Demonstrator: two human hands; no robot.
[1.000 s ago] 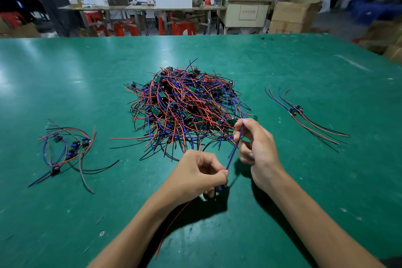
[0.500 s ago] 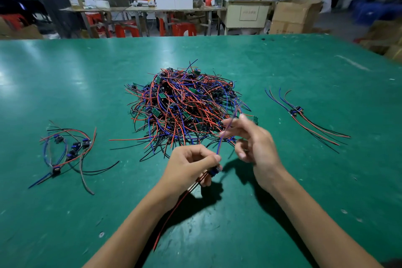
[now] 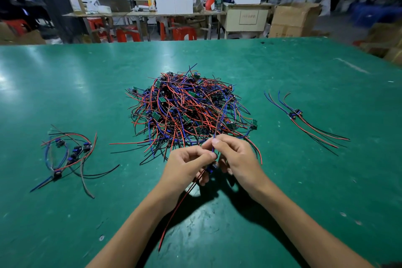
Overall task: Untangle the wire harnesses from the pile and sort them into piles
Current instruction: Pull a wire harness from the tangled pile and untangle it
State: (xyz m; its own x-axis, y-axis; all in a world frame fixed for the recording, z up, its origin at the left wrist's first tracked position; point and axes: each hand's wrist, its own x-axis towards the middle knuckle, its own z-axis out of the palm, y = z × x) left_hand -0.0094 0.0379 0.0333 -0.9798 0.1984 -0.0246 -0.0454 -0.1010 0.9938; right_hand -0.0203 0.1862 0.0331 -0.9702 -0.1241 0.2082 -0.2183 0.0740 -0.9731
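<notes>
At frame centre, the left hand [image 3: 187,164] and right hand [image 3: 238,159] pinch one thin harness [image 3: 212,167] below the bristly red-blue pile [image 3: 187,111] on the glossy green tabletop [image 3: 304,191]; sorted bundles lie left [image 3: 69,154] and right [image 3: 304,119].

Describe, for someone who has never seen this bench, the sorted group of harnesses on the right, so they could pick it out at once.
Start from the big tangled pile in the middle of the green table. To its right, apart from it, lies the right-hand group. Unlike the looped left-hand group, its few harnesses lie nearly straight and parallel, with their blue connectors together.
</notes>
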